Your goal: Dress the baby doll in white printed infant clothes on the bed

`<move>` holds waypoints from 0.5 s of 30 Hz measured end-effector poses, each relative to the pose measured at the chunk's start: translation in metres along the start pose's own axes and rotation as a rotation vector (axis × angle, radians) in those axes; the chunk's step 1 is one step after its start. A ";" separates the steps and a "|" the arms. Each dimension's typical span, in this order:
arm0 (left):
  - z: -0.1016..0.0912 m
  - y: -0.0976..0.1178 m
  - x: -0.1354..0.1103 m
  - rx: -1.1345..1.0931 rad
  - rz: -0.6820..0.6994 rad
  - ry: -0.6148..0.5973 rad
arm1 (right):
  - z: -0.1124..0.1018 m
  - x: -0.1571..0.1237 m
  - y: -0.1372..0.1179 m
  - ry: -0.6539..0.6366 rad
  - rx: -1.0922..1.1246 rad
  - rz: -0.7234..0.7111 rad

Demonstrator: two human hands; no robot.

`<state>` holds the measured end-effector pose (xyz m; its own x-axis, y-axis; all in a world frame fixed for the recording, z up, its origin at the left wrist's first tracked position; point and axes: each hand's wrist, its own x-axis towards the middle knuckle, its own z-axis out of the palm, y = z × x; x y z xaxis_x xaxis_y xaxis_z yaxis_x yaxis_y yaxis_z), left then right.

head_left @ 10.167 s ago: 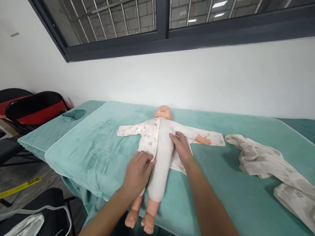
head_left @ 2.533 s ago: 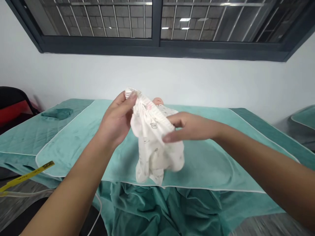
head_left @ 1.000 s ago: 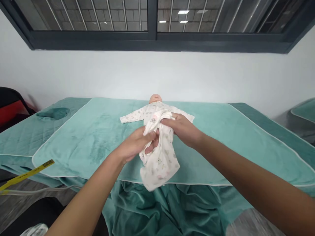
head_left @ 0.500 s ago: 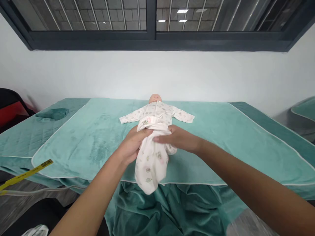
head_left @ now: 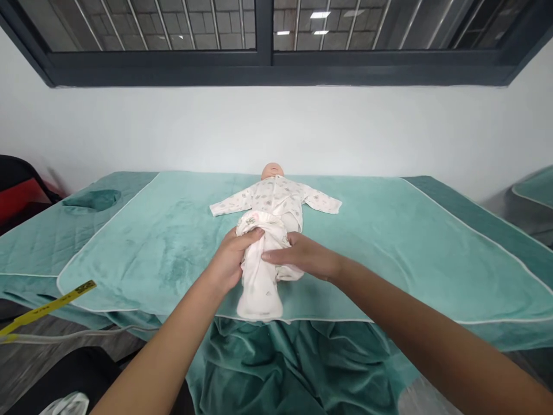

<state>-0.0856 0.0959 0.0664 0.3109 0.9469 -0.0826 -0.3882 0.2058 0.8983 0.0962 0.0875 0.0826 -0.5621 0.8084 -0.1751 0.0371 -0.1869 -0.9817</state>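
A baby doll [head_left: 272, 170] lies on its back on the green bed, its head towards the wall. It wears a white printed long-sleeved top [head_left: 276, 195] with both sleeves spread out. In front of its lower body, white printed baby pants [head_left: 261, 288] are bunched between my hands. My left hand [head_left: 233, 256] grips their left side, thumb on top. From the right, my right hand [head_left: 302, 255] pinches the cloth, its thumb across the front. One pant leg hangs down towards me. The doll's legs are hidden behind the cloth and my hands.
A light green plush cover [head_left: 389, 248] spreads over the bed, with a round face hole [head_left: 93, 199] at the left end. Dark green cloth [head_left: 298, 369] drapes over the near edge. A yellow strip [head_left: 47, 307] juts in at left. The wall and barred window stand behind.
The pants have drawn back from the doll's top, showing more of its lower hem. The hanging leg looks shorter and more bunched. My right hand has shifted slightly left and down.
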 end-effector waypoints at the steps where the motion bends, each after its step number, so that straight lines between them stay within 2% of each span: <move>1: -0.002 -0.002 0.000 0.015 -0.029 -0.014 | -0.002 0.002 -0.002 0.045 0.033 -0.035; 4: -0.010 -0.004 -0.001 0.097 -0.136 -0.138 | -0.009 0.008 -0.008 0.138 0.168 -0.136; 6: -0.013 -0.003 -0.002 0.125 -0.181 -0.207 | -0.012 0.012 -0.009 0.153 0.245 -0.135; 8: -0.013 -0.002 0.000 0.077 -0.145 -0.171 | -0.010 0.014 -0.006 0.190 0.293 -0.118; 10: -0.010 -0.003 0.004 -0.024 -0.042 -0.068 | -0.006 0.015 -0.002 0.209 0.291 -0.113; 12: -0.007 -0.004 0.008 -0.119 0.030 0.005 | -0.002 0.015 0.003 0.143 0.214 -0.084; 15: -0.003 -0.007 0.010 -0.183 0.009 0.035 | -0.001 0.012 0.006 -0.014 0.044 -0.011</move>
<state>-0.0821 0.1048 0.0579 0.2779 0.9561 -0.0925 -0.5430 0.2358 0.8060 0.0908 0.0967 0.0742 -0.5736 0.8028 -0.1626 -0.0054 -0.2022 -0.9793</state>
